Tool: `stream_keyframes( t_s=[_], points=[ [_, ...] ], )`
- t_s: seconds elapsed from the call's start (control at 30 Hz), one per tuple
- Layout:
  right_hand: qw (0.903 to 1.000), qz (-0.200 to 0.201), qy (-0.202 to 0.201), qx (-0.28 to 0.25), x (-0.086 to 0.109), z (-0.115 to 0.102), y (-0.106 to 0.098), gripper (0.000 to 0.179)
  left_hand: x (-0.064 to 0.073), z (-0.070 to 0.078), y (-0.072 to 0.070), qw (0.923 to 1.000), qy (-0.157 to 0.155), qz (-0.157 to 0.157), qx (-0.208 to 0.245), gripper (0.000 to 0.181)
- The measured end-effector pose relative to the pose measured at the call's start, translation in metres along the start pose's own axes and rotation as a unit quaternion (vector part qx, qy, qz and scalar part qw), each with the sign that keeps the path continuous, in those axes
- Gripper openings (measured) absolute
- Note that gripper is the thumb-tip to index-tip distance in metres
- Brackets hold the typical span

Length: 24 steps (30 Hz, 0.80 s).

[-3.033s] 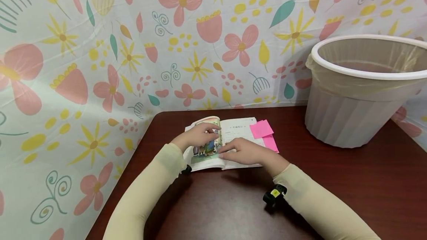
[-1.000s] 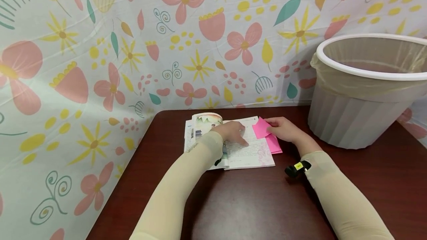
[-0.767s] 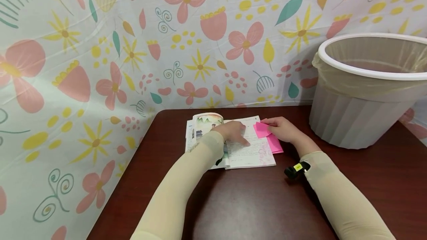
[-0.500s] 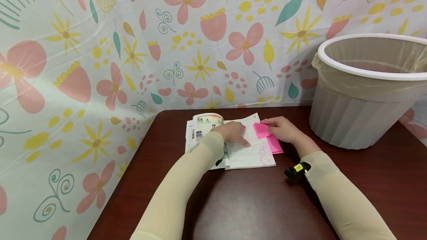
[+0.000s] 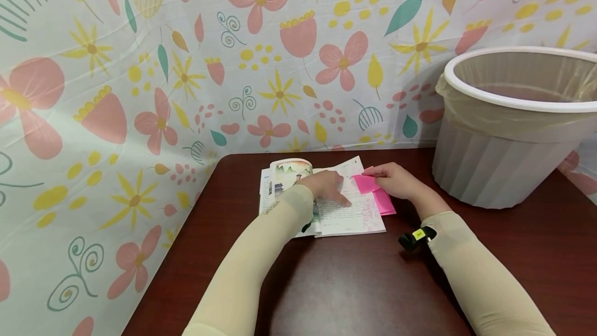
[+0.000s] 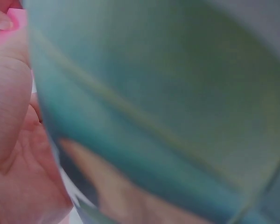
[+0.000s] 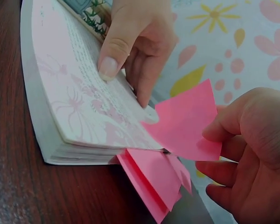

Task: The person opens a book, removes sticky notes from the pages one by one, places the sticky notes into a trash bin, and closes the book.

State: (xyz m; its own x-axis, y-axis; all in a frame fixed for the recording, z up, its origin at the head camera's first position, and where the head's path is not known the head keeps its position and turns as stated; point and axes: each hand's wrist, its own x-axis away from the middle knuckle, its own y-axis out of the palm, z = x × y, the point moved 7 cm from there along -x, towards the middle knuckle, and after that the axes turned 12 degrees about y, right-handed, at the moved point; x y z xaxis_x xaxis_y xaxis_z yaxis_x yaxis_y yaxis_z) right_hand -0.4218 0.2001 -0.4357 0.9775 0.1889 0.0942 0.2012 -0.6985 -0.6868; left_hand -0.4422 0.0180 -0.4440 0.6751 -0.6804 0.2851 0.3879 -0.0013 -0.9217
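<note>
An open book (image 5: 347, 222) lies on the table, its left-hand illustrated pages curling up. My left hand (image 5: 326, 185) rests on the right-hand page, thumb and fingers extended; the right wrist view shows its thumb (image 7: 111, 65) on the printed text. At the book's outer edge my right hand (image 5: 396, 180) pinches a pink sticky note (image 7: 186, 123) between thumb and fingers. That note overlaps the page edge. More pink sticky notes (image 7: 151, 175) stick out from the pages below it. A blurred, curved illustrated page (image 6: 154, 93) fills most of the left wrist view.
A grey waste bin (image 5: 489, 165) with a white rim and a plastic liner stands on the table at the right. Behind the dark red-brown table (image 5: 354, 284) hangs a flowered cloth (image 5: 280, 45), which also runs along the left side.
My left hand has crossed from the illustrated page onto the right-hand one. My right hand has left the page and pinched a pink sticky note; the page's top corner has risen.
</note>
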Motion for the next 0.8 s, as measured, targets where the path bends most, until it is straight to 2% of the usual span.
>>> stream_keyframes(
  t_s=[0.23, 0.47, 0.8],
  points=[
    [0.9994, 0.0, 0.002, 0.035, 0.005, -0.005, -0.004, 0.039, 0.0, 0.0, 0.001, 1.0, -0.003, 0.0, -0.003, 0.088],
    [0.999, -0.014, 0.006, 0.042, 0.009, -0.011, -0.006, 0.039, 0.001, 0.0, 0.001, 0.9999, -0.014, -0.002, 0.0, 0.091],
    [0.997, -0.024, -0.018, 0.071, 0.013, -0.02, -0.006, 0.034, 0.002, 0.001, 0.0, 0.9999, -0.015, -0.007, 0.002, 0.091]
  ],
)
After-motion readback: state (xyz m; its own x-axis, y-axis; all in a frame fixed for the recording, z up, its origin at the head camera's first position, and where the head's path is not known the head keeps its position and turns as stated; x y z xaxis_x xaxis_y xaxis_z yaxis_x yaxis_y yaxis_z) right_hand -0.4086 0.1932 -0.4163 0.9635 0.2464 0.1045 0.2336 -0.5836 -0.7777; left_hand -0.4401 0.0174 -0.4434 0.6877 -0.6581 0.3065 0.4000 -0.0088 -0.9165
